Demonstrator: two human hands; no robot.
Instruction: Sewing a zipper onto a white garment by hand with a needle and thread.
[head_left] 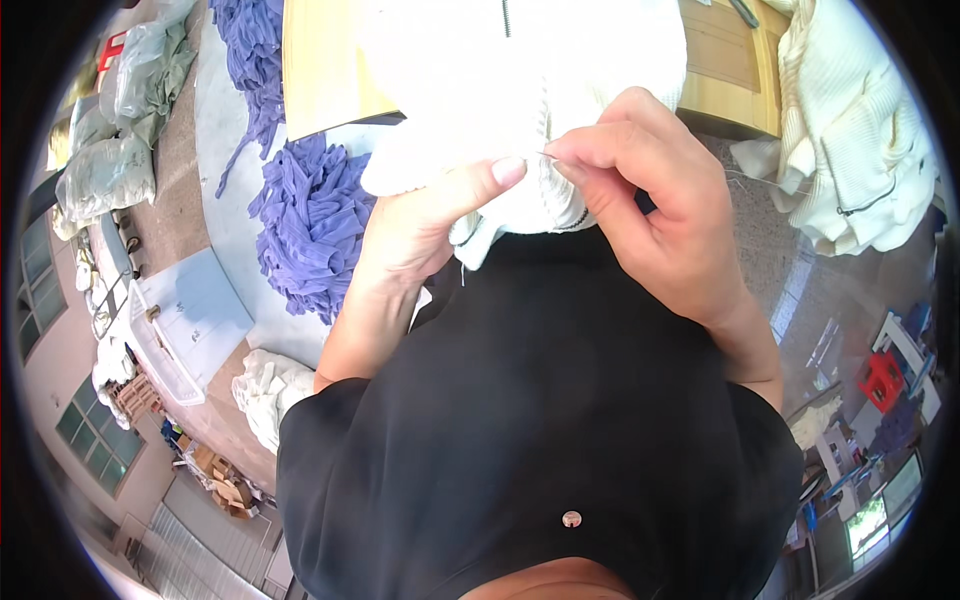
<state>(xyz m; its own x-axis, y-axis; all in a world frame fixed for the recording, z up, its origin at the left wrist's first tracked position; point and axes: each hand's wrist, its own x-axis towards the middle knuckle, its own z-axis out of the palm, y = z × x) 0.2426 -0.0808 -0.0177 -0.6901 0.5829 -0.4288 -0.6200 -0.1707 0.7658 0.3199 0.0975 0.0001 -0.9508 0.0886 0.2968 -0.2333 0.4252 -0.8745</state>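
A white knit garment (556,195) lies across the wooden tabletop and hangs over its near edge, with a raised seam running down it and a short zipper (507,18) at the far end. Much of its surface is washed out by glare. My left hand (420,215) grips the garment's near part, thumb on top and the other fingers hidden beneath. Just right of the seam, the thumb and forefinger of my right hand (660,190) are pinched together. Something thin and dark shows at their tips, too small to name.
Purple fabric strips (312,225) are heaped left of the wooden tabletop (325,70). More white ribbed knitwear (850,130) is piled at the right. Clear plastic bags (110,180) stand far left, near a pale blue board (200,310). A red stool (880,380) is at the lower right.
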